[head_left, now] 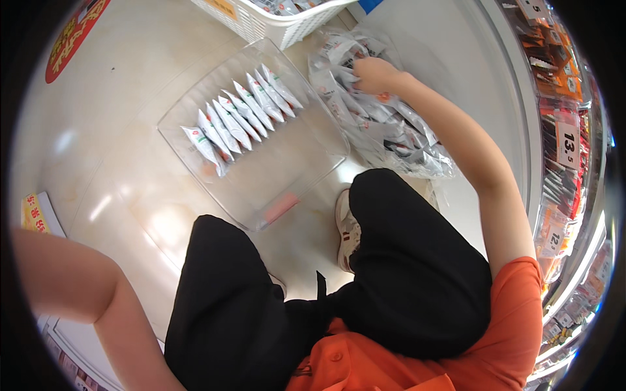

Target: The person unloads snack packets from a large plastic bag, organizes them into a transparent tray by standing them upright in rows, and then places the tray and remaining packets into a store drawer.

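Observation:
My right hand (377,75) reaches into a clear plastic bag (417,171) full of small silvery-white packets (385,114). Its fingers are curled down among those packets, and what they grip is hidden. To the left of the bag lies a shallow clear plastic bin (251,225) on the floor. A slanting row of several small white packets (241,114) leans inside it, filling the middle and far part. My left forearm (65,280) runs out past the left edge, so that hand is out of sight.
A white perforated basket (282,29) with more packets stands beyond the bin. Shelves (564,143) with hanging packaged goods and price cards line the right side. My knees (391,215) flank the near end of the bin. A red floor sticker (73,42) is at far left.

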A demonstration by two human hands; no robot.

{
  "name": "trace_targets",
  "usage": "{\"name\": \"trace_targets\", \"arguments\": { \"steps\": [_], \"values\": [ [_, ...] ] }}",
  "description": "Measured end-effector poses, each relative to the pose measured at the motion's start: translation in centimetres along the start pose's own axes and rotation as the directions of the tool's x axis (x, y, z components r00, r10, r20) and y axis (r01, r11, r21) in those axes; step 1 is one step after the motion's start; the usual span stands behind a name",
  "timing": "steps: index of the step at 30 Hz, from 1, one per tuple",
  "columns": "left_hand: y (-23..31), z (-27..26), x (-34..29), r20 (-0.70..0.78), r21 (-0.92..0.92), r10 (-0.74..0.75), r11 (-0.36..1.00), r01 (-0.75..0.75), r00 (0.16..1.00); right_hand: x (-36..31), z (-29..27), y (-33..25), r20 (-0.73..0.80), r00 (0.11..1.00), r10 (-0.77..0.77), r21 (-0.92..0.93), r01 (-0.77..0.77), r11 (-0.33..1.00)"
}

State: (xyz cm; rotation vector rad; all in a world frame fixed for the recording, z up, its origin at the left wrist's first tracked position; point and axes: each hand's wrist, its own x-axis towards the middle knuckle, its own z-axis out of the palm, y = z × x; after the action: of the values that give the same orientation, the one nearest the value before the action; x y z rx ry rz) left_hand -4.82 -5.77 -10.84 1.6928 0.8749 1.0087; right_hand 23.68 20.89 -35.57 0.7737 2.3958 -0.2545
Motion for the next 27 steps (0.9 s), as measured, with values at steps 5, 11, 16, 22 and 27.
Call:
{"name": "trace_targets", "arguments": {
  "steps": [5, 11, 16, 22, 27],
  "values": [
    [-6.1, 1.7, 1.0, -0.323, -0.271, -0.353, 0.923, 0.272, 0.878, -9.5, -4.8, -2.4, -0.051, 0.999, 0.001, -0.253, -0.014, 0.967],
    [-13.6, 7.1, 3.8, -0.303, -0.047, -0.379, 0.922, 0.383, 0.874, -16.7, -8.2, -8.3, -0.536, 0.64, -0.551, -0.387, 0.394, 0.834],
    [-13.2, 6.6, 3.5, 0.238, -0.303, -0.531, 0.755, 0.582, 0.813, -15.2, -7.8, -10.6, -0.596, 0.263, -0.759, -0.573, 0.523, 0.631],
    [-14.5, 6.4, 1.7, -0.202, -0.6, -0.668, 0.662, 0.449, 0.716, -14.1, -9.0, -8.4, -0.678, 0.717, -0.161, 0.125, 0.328, 0.936],
    [-15.6, 8.7, 1.8, -0.373, -0.592, -0.652, 0.715, 0.371, 0.66, -14.0, -9.2, -10.1, -0.364, 0.924, 0.12, 0.931, 0.362, 0.041]
  ]
}}
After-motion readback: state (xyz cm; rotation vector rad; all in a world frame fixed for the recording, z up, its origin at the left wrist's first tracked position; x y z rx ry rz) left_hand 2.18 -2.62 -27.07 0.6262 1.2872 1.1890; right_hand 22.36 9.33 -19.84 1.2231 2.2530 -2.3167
